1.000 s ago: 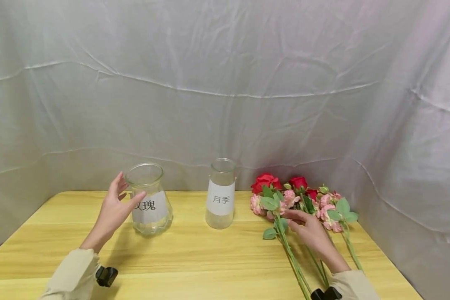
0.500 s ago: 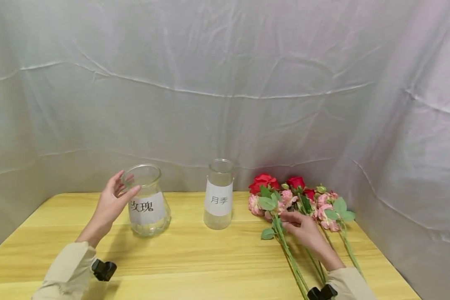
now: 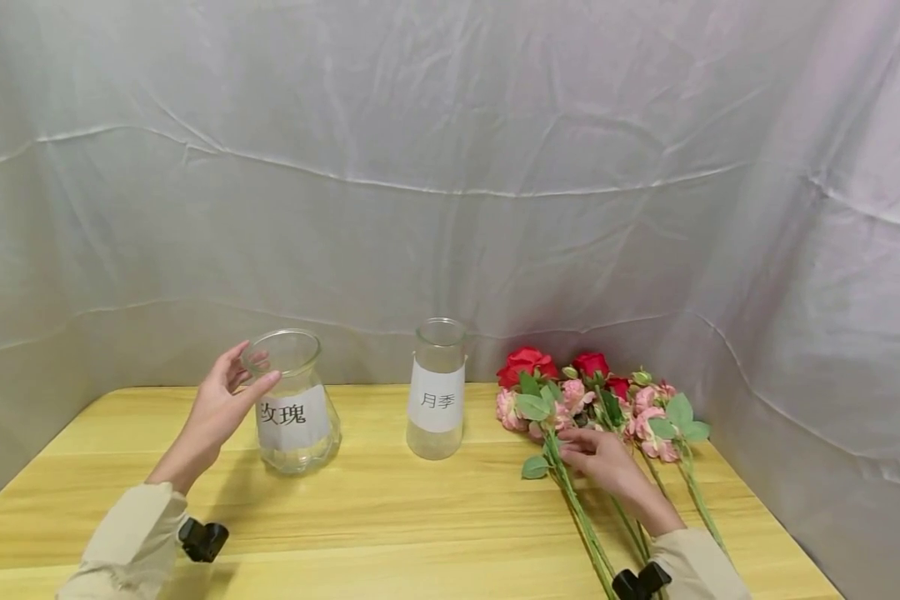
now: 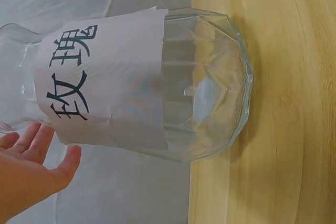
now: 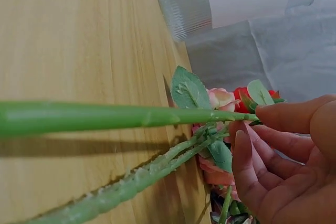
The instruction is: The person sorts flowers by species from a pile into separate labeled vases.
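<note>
Slightly higher beside the wide vase (image 3: 296, 417), left hand (image 3: 221, 407) spread; right hand (image 3: 609, 465) at green stems (image 3: 574, 502), grip unclear.

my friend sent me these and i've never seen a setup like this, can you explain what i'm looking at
No robot here, just a person's two bare hands. The wide picture comes from a camera on the head; the other two come from cameras on the wrists, probably the black boxes seen at the sleeves. Things look sideways in the wrist views, but both vases stand upright.

On the table are a wide vase, a narrow vase, and red flowers and pink flowers lying down.

The left hand is open by the wide vase's neck. The right hand has its fingertips at a green stem; I can't tell whether it's gripped.
</note>
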Tool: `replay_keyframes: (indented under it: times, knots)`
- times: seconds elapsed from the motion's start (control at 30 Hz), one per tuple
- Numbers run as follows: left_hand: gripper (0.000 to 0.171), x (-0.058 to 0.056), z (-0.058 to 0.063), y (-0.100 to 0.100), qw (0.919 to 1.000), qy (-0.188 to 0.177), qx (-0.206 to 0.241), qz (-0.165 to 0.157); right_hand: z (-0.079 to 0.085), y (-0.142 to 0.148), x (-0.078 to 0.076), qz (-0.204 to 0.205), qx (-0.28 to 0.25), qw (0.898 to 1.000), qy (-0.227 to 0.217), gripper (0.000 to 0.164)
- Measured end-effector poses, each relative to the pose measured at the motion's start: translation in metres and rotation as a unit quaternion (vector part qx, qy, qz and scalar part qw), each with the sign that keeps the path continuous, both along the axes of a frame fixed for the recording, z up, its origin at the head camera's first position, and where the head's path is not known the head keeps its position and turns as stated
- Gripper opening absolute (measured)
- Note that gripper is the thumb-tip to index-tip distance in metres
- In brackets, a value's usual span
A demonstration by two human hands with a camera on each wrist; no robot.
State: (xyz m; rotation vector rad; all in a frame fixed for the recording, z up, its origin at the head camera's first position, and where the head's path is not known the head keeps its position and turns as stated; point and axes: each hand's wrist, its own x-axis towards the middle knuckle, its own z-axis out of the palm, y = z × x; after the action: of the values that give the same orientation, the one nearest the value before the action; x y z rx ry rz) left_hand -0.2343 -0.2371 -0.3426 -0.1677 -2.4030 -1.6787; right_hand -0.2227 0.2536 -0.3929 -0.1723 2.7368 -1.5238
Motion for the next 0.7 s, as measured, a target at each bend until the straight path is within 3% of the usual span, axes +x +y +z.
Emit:
replay_keyframes:
  times: [0.37,0.7]
  knots:
    - [0.088,-0.0031,0.0018,-0.0046,0.9997,-0.013,-0.011,-0.016,-0.0005,-0.0034,-0.0053,-0.010,-0.017,0.998,-0.058,0.035]
    - [0.086,-0.0037,0.0033,-0.0053,0.9998,-0.001,-0.007,-0.021,0.0032,0.0030,-0.0067,0.073,-0.115,0.986,-0.095,0.035]
